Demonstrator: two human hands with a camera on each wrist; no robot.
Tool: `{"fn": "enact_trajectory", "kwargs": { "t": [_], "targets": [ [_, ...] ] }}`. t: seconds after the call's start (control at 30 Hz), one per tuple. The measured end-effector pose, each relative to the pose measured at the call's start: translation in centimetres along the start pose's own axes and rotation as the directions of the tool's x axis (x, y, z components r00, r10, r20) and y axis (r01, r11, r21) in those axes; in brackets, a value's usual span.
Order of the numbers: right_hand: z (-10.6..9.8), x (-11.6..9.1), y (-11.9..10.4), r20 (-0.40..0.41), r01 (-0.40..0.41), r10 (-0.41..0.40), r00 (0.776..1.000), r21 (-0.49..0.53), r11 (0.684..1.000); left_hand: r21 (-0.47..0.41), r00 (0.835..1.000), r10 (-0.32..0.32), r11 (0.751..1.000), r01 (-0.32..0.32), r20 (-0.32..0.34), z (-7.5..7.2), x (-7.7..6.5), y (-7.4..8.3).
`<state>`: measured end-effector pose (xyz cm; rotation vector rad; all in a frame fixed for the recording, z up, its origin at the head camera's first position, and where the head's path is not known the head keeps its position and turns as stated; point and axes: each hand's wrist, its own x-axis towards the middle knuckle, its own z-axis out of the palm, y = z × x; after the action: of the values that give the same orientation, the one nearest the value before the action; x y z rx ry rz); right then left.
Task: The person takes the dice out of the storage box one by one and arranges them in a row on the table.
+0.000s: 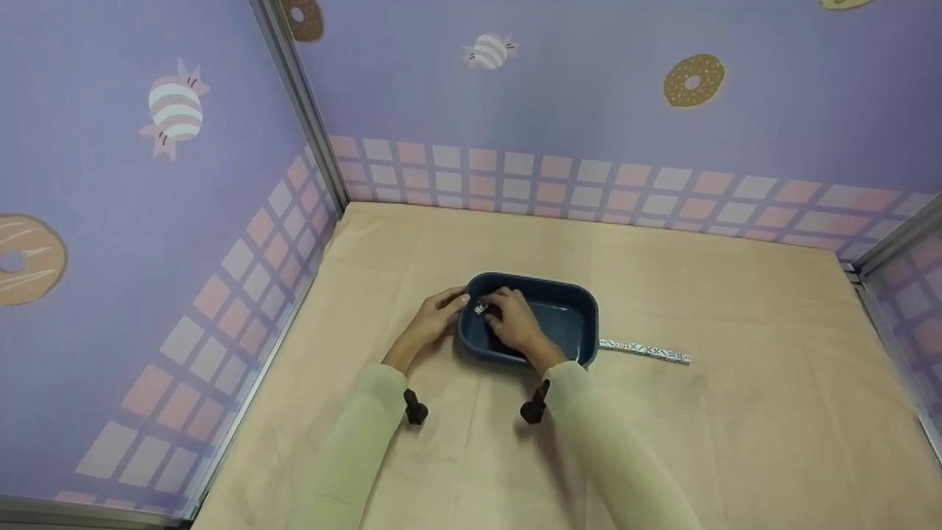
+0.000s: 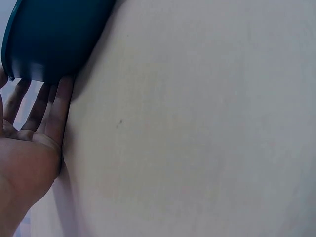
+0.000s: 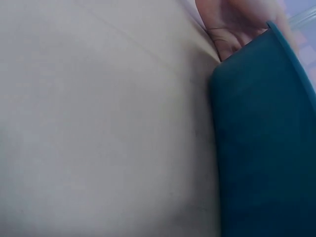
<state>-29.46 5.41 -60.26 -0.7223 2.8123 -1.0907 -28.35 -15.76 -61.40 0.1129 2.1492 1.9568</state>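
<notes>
A dark blue rectangular tub stands on the cloth-covered table. My left hand holds its left end, thumb at the rim and fingers against the outer wall; in the left wrist view these fingers reach under the tub's end. Inside the tub, toward its left end, my right hand pinches a small white die with dark marks. Whether more dice lie beneath that hand is hidden. The right wrist view shows the tub's outer side and part of the left hand.
A straight row of small white dice with dark and some reddish marks runs rightward from the tub's right side. Beige cloth covers the table. Purple panels with printed sweets stand at the back and sides.
</notes>
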Motion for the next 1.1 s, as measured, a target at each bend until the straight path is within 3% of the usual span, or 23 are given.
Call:
{"fn": "enact_trajectory", "kwargs": {
  "t": [0.43,0.67,0.9,1.1],
  "targets": [
    [0.0,0.0,0.3,-0.058,-0.041,0.040,0.998,-0.006,0.999,0.008,1.000,0.008,1.000,-0.008,-0.002,0.2,0.2,-0.1],
    [-1.1,-0.3,-0.1,-0.097,-0.004,0.020,0.995,0.154,0.988,0.010,1.000,0.012,1.000,-0.012,-0.006,0.1,0.1,-0.1],
    [-4.7,-2.4,-0.2,-0.091,0.074,-0.057,0.994,0.196,0.978,0.020,1.000,0.003,1.000,-0.002,-0.015,0.0,-0.1,0.0],
    [-9.5,-5.5,1.5,-0.137,0.166,-0.148,0.979,0.130,0.977,0.028,1.000,0.020,0.999,-0.020,0.001,-0.2,0.0,0.0]
  ]
}}
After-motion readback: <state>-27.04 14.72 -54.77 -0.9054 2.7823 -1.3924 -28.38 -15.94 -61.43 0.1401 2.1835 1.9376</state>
